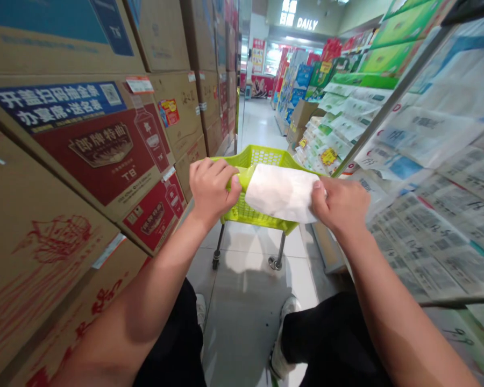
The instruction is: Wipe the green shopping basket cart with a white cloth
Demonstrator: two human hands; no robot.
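A lime-green shopping cart [262, 155] with a perforated plastic basket stands in front of me on small casters. Wrapped over the left end of its handle is my left hand [213, 185], closed. My right hand [341, 201] is closed at the handle's right end, its thumb pressing the edge of a white sheet or bag [282, 193]. That white piece hangs over the middle of the handle and hides part of the basket. Whether the right fingers also wrap the handle is hidden behind it.
Stacked cardboard cartons [105, 150] form a wall close on the left. Packs of tissue paper [439, 161] fill shelving on the right. A tiled aisle floor [260, 123] runs ahead past an open brown box [300, 118] toward displays under a lit sign [302, 22].
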